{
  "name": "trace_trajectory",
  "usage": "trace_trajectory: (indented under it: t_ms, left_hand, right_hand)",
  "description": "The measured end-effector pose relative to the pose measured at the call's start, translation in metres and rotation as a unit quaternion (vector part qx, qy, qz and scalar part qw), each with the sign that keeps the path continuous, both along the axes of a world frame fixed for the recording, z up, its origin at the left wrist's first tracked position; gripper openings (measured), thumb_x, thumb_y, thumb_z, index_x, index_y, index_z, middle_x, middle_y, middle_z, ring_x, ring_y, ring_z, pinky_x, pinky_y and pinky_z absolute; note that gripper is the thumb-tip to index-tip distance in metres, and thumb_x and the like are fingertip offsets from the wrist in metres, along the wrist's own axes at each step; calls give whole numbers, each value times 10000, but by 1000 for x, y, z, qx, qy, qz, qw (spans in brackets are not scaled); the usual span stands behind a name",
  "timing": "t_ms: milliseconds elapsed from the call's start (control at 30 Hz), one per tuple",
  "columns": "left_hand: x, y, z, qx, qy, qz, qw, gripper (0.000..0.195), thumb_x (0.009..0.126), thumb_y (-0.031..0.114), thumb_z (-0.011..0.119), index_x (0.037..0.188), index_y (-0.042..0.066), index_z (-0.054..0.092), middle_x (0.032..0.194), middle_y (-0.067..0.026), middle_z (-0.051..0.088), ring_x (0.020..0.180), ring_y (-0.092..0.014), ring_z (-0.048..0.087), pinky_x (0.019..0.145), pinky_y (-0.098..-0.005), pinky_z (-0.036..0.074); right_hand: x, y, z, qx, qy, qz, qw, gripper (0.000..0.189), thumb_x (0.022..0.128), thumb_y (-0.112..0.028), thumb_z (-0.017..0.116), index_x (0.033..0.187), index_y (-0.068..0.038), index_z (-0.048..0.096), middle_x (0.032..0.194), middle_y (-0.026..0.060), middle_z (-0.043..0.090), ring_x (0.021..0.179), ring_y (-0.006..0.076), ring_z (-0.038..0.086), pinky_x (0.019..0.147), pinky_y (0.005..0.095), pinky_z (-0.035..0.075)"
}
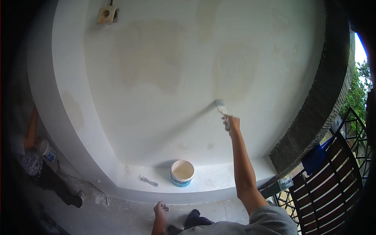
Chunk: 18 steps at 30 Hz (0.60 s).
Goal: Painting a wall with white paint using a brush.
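Observation:
My right hand (pixel 231 123) is raised and grips a paintbrush (pixel 221 109) by its handle. The bristles meet the white wall (pixel 164 117), or come very near it, just below a beige patch (pixel 236 67). Low in the view my left hand (pixel 161 209) hangs in front of the ledge with nothing visible in it, its fingers loosely bent and smeared with white. On the white ledge (pixel 214 179) stands a blue and white bucket (pixel 182 174) of off-white paint. Left of the bucket lies a paint-smeared scraper (pixel 148 180).
At far left a person (pixel 32 164) works beside another bucket (pixel 48 151). A loose wall socket (pixel 106 15) hangs at upper left. Dark rough stone trim (pixel 326 88) edges the wall on the right, with a metal gate (pixel 329 182) and a blue cloth (pixel 313 160) beyond.

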<state>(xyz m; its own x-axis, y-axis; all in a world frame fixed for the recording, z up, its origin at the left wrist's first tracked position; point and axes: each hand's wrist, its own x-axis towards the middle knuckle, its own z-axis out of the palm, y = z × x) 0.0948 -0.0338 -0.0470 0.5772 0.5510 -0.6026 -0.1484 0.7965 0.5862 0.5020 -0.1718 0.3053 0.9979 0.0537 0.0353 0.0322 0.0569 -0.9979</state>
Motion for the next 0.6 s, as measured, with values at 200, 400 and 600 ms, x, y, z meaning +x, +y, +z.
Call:
trace_trajectory:
  t_ms: [200, 400, 600]
  left_hand:
    - [-4, -6, 0, 17, -2, -35, 999, 236, 747, 218, 593, 633, 98, 425, 570, -64, 442, 515, -225, 477, 477, -352, 392]
    - [-38, 6, -24, 41, 61, -18, 997, 243, 738, 226, 589, 635, 89, 417, 534, -73, 446, 445, -231, 469, 419, -340, 373]
    - [-38, -7, -31, 29, 50, -45, 997, 244, 743, 226, 586, 645, 89, 410, 544, -76, 448, 457, -235, 481, 432, -341, 381]
  right_hand:
    - [2, -24, 15, 50, 15, 4, 999, 202, 758, -92, 512, 816, 84, 591, 593, 122, 554, 342, 88, 364, 291, 220, 232]
    - [6, 0, 231, -2, -199, 2, 980, 209, 792, -90, 474, 781, 77, 600, 583, 71, 515, 381, 73, 321, 333, 230, 208]
    - [-18, 9, 235, 14, -243, -6, 970, 199, 803, -127, 543, 793, 56, 621, 574, 45, 493, 367, 63, 303, 328, 220, 207]
